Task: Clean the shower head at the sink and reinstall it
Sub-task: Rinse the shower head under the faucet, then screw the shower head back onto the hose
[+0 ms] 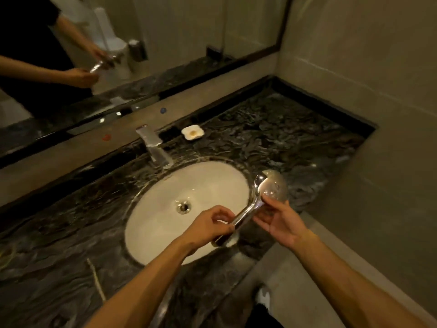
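Over the right rim of the white oval sink (pixel 151 223), the left hand (pixel 208 227) pinches the chrome shower head (pixel 272 185) by its handle. The right hand (pixel 282 222), fingers loosely spread, touches its neck. Beyond, a chrome faucet (pixel 155 147) and a soap dish (pixel 192 132) stand along the marble countertop's (pixel 272 129) back edge.

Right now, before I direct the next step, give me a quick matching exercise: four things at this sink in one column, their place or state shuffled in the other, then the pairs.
Things:
1. shower head
2. faucet
3. soap dish
4. drain

Places or states:
A. at the bottom of the white sink basin
B. on the dark marble counter, right of the faucet, near the back ledge
C. held over the basin's right edge by both hands, left hand on the handle, right hand near the head
D. standing behind the basin, no water seen running

Pairs: 1-C, 2-D, 3-B, 4-A
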`<action>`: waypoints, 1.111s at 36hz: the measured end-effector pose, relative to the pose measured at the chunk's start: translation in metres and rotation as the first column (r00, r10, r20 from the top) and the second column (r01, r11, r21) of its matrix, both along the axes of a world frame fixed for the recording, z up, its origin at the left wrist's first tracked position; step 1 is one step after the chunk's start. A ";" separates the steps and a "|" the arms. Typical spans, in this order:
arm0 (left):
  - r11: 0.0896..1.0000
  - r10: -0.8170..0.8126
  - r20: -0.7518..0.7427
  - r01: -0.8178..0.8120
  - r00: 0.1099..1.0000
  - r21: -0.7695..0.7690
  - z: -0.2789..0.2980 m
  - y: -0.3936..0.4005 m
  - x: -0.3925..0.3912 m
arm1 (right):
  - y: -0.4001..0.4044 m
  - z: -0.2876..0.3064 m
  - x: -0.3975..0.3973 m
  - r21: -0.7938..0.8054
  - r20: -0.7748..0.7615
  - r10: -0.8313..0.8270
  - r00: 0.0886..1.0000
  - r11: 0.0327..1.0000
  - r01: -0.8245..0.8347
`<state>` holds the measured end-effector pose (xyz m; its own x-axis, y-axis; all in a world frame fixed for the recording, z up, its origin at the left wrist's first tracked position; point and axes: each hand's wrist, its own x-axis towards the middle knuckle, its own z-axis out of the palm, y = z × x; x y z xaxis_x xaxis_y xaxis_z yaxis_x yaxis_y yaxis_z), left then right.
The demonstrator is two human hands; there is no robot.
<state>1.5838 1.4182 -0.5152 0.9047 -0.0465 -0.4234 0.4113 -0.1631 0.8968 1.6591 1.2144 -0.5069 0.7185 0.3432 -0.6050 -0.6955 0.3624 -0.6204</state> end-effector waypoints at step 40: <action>0.213 -0.963 0.070 0.896 0.259 -0.390 0.008 -0.794 -0.212 | -0.621 0.031 -0.570 -0.048 0.203 -0.957 -0.205 -0.219 0.974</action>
<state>1.3717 0.6239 -0.5073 0.0400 -0.9507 -0.3076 0.2843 -0.2843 0.9156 1.0887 0.5933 -0.4758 0.1321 -0.8767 -0.4626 0.4397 0.4701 -0.7653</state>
